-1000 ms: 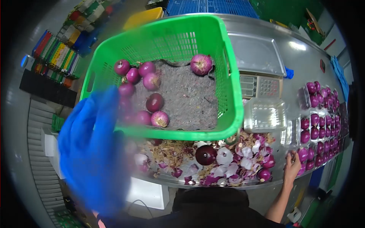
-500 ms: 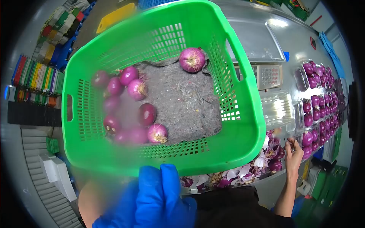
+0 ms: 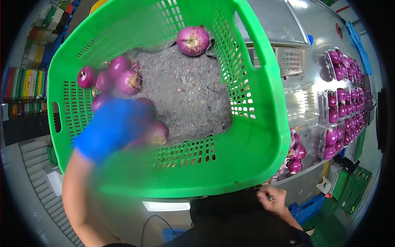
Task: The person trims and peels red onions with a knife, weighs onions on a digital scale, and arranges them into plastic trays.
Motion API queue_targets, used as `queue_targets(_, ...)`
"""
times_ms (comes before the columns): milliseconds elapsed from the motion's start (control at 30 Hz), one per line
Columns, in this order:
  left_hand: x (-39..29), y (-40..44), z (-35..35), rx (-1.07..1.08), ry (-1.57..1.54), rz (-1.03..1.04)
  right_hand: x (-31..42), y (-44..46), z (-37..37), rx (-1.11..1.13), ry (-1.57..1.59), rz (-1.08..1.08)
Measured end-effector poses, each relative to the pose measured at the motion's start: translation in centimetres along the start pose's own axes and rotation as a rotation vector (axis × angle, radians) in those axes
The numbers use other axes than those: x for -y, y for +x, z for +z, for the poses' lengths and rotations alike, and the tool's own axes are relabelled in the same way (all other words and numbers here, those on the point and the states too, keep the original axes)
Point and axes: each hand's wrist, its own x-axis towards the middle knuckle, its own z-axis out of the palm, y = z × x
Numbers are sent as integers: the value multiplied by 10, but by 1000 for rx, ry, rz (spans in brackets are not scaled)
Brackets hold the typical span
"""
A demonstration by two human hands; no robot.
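Observation:
A green plastic basket [image 3: 269,96] fills the middle of the view, with a grey felt cloth [image 3: 189,94] on its bottom. My left hand [image 3: 113,127], in a blue glove, reaches inside over red onions [image 3: 129,82] at the basket's left side. Motion blurs its fingers, and onions beneath are partly covered, so a grip cannot be made out. A bigger red onion [image 3: 192,41] lies alone at the far end of the cloth. My bare right hand [image 3: 272,198] is closed just below the basket's near right corner, around something small that I cannot identify.
Clear plastic trays of red onions [image 3: 341,105] stand in rows on the steel table at right. Closer are a keypad scale [image 3: 284,61], an unfilled plastic tray [image 3: 300,103], and loose onions with peelings [image 3: 297,154]. A blue crate [image 3: 306,208] sits below the table edge.
My left hand has moved from outside the basket's near rim to inside, over the onions. My right hand has left the trays and come down and left. The basket appears larger and shifted left.

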Motion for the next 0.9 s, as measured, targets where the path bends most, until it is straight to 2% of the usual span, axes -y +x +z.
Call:
queue_targets(67, 25, 29, 30, 249, 194, 70, 4, 5, 7, 65, -57, -29)
queue_targets(133, 63, 40, 77, 253, 194, 201, 7, 13, 10, 97, -65, -93)
queue_targets(333, 65, 57, 138, 580, 584, -98, 10, 12, 8, 137, -80, -69)
queue_targets(467, 43, 57, 131, 659, 654, -21, 6, 8, 9, 170, -58, -49)
queue_targets(567, 36, 62, 122, 641, 605, -106, 9, 4, 4, 154, -52, -69)
queue_targets(667, 25, 66, 77, 375, 233, -193, -6, -4, 0, 186, -87, -58)
queue_targets(733, 18, 54, 40, 119, -223, -125, -9, -6, -2, 164, -85, -89)
queue_targets(800, -7, 29, 7, -123, -492, 180, -9, -4, -4, 143, -84, -110)
queue_targets(867, -40, -5, -10, -300, -768, 335, -10, -4, -6, 127, -88, -116)
queue_targets(900, -53, -19, -9, -350, -876, 493, -10, -3, -7, 114, -84, -143)
